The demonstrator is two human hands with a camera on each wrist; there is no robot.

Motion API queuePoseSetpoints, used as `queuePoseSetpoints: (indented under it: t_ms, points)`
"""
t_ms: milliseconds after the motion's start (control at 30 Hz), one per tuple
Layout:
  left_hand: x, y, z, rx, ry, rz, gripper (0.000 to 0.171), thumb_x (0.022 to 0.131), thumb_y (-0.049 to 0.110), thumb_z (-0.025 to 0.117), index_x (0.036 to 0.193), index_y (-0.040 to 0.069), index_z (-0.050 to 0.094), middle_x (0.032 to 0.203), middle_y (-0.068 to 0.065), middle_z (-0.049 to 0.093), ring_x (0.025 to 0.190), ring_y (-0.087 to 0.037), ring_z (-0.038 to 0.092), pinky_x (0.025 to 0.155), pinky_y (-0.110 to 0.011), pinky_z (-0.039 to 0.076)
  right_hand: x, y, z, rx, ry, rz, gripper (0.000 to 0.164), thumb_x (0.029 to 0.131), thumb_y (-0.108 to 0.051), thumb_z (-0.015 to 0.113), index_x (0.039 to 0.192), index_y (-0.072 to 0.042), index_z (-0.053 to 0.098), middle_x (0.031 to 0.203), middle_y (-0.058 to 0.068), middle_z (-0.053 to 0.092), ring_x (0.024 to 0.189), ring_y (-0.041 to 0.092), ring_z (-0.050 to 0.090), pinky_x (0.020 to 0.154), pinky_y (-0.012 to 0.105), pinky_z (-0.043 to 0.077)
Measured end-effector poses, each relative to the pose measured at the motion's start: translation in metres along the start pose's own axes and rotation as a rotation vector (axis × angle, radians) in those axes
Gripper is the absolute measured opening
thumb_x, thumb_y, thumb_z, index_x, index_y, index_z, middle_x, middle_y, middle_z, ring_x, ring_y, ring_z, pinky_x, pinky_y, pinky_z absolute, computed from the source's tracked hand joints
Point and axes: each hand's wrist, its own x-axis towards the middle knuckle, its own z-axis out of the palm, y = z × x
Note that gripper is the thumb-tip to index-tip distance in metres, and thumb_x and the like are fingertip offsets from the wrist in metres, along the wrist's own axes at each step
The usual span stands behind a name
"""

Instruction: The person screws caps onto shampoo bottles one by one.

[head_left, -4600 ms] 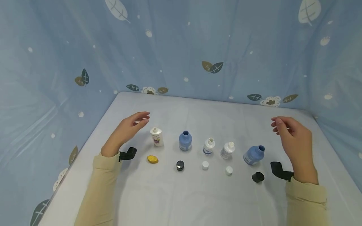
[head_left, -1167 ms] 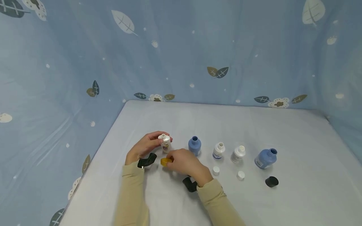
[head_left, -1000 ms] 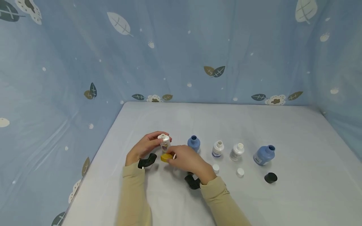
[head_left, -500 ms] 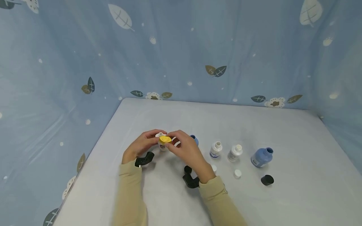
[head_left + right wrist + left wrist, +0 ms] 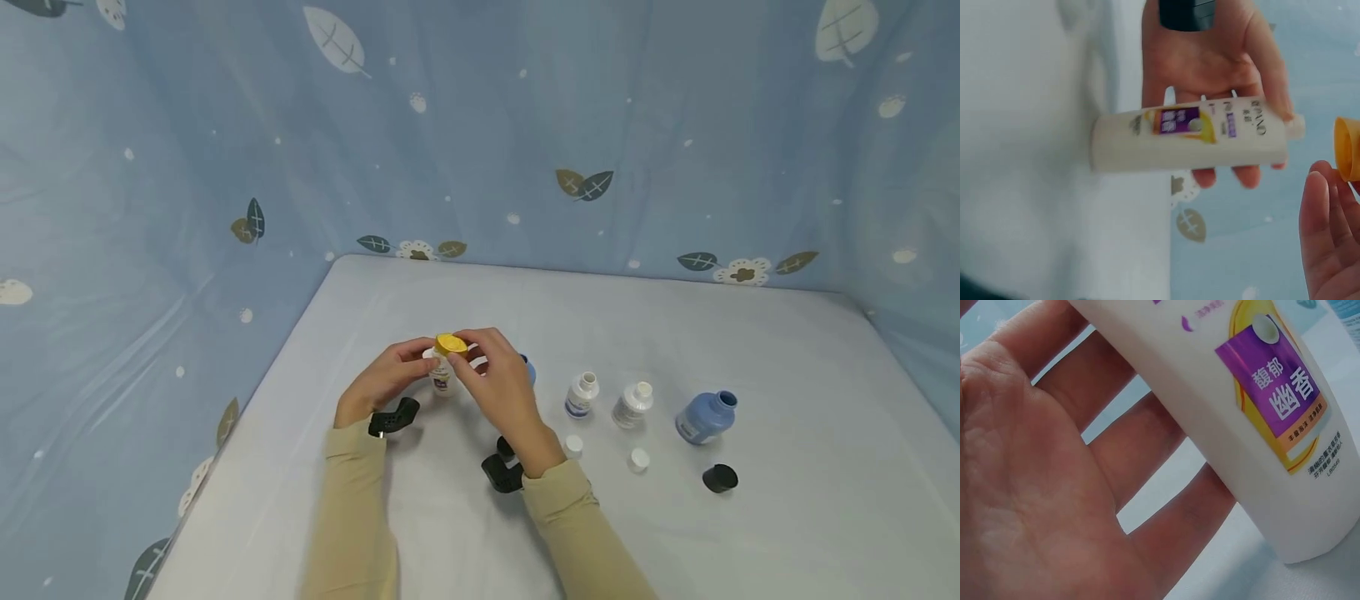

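My left hand (image 5: 384,379) holds a white shampoo bottle (image 5: 442,382) upright, thumb on the near side and fingers behind it. In the left wrist view the bottle (image 5: 1210,406) shows a purple and yellow label. My right hand (image 5: 501,385) pinches a yellow cap (image 5: 452,344) between thumb and fingers over the bottle's top. Seen from the right wrist, the cap (image 5: 1349,150) is apart from the bare neck of the bottle (image 5: 1141,153), its open side facing the neck.
A blue bottle (image 5: 530,369) is mostly hidden behind my right hand. To the right stand two uncapped white bottles (image 5: 581,395) and a second blue bottle (image 5: 705,418). Nearer lie white caps (image 5: 638,460), a black cap (image 5: 721,478) and another black cap (image 5: 506,448) by my right wrist.
Both hands, empty at first, have come to the bottle and cap at the left. My right hand has lifted the yellow cap from near the table up over the bottle's neck.
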Motion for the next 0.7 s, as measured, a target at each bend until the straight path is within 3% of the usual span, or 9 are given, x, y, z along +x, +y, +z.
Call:
queuePoseSetpoints:
  t_ms: [167,433,700]
  points:
    - [0.002,0.000,0.001,-0.020,0.024,-0.028,0.046,0.085,0.024,0.062,0.125,0.005,0.050,0.126,-0.009,0.048,0.115,-0.022,0.043,0.096,-0.045,0.033,0.009,-0.001,0.007,0.007,0.024,0.025,0.029,0.087,-0.031,0.058,0.112,-0.017,0.058,0.100,-0.006,0.053,0.083,0.006,0.053,0.065,0.026,0.049]
    - [0.001,-0.001,0.002,-0.071,0.020,-0.027,0.041,0.088,0.011,0.057,0.126,0.000,0.048,0.122,-0.011,0.050,0.113,-0.023,0.045,0.096,-0.042,0.034,0.007,0.002,0.016,-0.035,0.017,0.052,0.028,0.086,-0.030,0.059,0.111,-0.017,0.059,0.099,-0.006,0.053,0.081,0.006,0.054,0.064,0.018,0.046]
    - [-0.008,0.019,0.011,-0.056,0.021,-0.029,0.034,0.090,0.001,0.050,0.123,-0.005,0.048,0.120,-0.011,0.052,0.111,-0.021,0.046,0.096,-0.040,0.034,0.005,0.007,0.019,-0.037,-0.013,0.055,0.030,0.085,-0.030,0.061,0.112,-0.017,0.059,0.100,-0.003,0.052,0.079,0.008,0.054,0.067,0.019,0.047]
